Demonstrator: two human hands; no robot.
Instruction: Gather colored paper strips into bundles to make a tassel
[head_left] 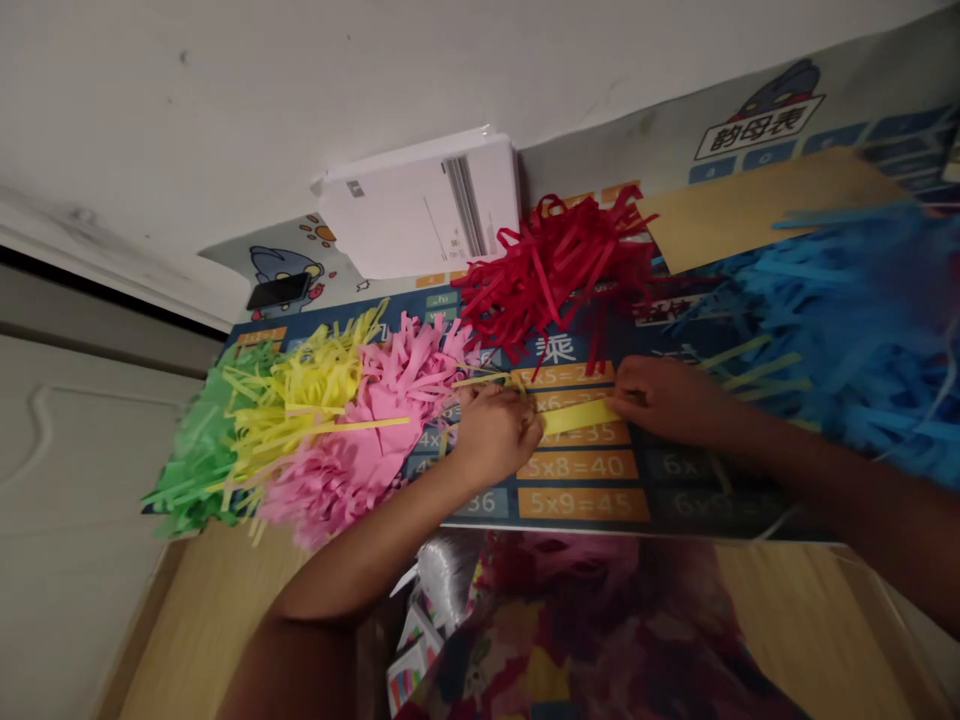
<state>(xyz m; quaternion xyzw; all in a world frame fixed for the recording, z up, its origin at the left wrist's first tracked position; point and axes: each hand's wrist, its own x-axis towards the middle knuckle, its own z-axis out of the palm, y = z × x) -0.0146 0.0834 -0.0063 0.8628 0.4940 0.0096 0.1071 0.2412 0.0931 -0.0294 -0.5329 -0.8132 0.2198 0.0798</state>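
My left hand [495, 432] and my right hand [664, 398] both pinch a yellow paper strip [577, 415] that lies between them on a multiplication-table mat [585, 495]. The left hand's fingers are curled over the strip's left end; the right hand's fingers press its right end. Thin yellow strips [487, 380] stick out just above the left hand. Piles of cut paper strips lie around: pink [360, 440] beside the left hand, yellow [300, 395], green [206, 460], red [555, 265] above the hands, blue [855, 320] over the right forearm.
A white box-shaped device [424, 210] stands against the wall at the back. A tan sheet of paper [750, 205] lies at the back right. A dark phone [277, 290] lies at the back left. The wooden table edge [195, 620] runs below the mat.
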